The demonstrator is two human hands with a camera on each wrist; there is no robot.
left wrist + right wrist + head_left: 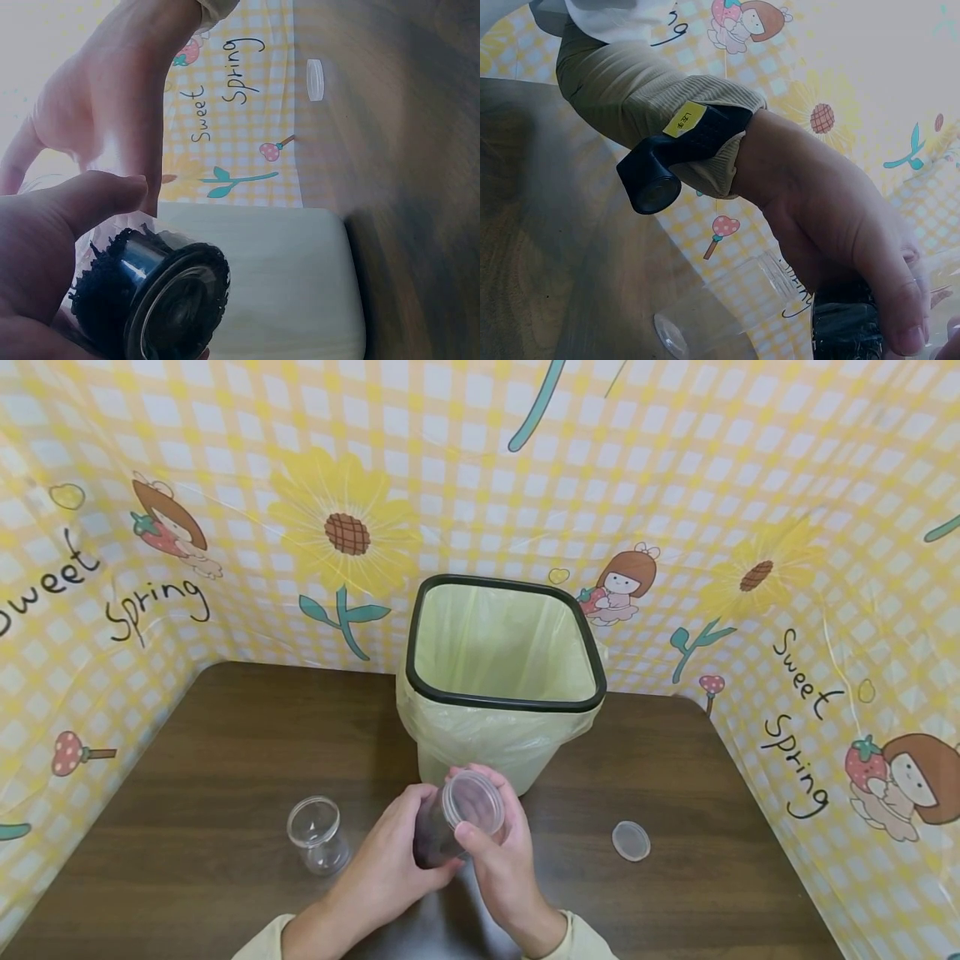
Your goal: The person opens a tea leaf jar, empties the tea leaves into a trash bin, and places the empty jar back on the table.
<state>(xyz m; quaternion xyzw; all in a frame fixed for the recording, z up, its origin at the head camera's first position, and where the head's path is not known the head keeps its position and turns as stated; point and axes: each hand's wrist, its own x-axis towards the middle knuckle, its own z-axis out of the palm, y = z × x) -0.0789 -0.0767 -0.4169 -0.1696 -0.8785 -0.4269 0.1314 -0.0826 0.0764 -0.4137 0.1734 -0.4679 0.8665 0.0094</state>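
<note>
Both hands are on a clear plastic jar with dark, shredded-looking contents, tilted in front of the bin. My left hand grips its body, thumb on the near side. My right hand holds the clear round lid at the jar's top, thumb at the near edge and fingers round the far side. In the left wrist view, black strands show near the jar's base. An uncovered, see-through jar stands on the table left of my left hand. A loose clear lid lies to the right.
A pale green bin stands behind the hands, lined with a thin bag under a black rim ring. Dark wood-look tabletop runs beneath everything. A yellow checked cloth walls the back and sides.
</note>
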